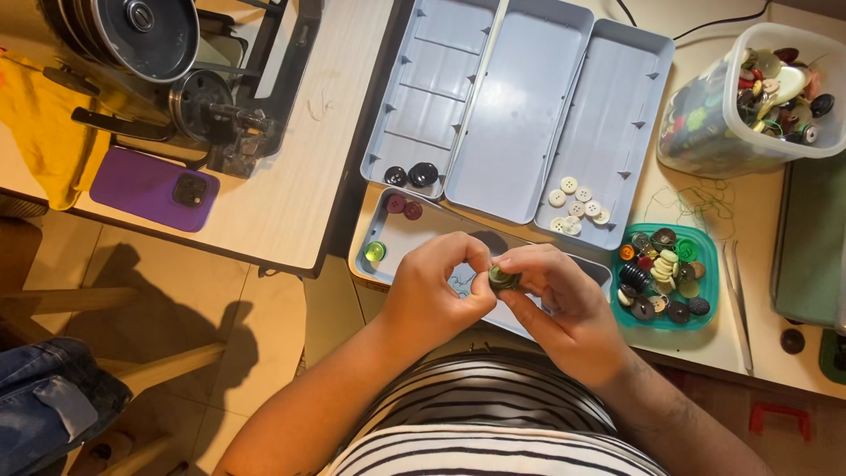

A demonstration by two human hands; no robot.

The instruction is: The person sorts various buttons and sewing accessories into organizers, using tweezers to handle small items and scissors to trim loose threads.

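Observation:
My left hand (434,295) and my right hand (564,304) meet over the near grey tray (414,231), and together they pinch a dark green button (502,278) between the fingertips. That tray holds a bright green button (375,251) and two maroon buttons (404,206). Behind it lies a grey divided organiser tray (520,106) with two black buttons (412,174) in its left part and several white buttons (577,209) in its right part.
A teal lid (709,291) with mixed buttons sits to the right. A clear tub of buttons (758,97) stands at the back right, with tweezers (738,300) in front of it. On the left table are a purple phone (150,187), yellow cloth (40,132) and a metal machine (176,70).

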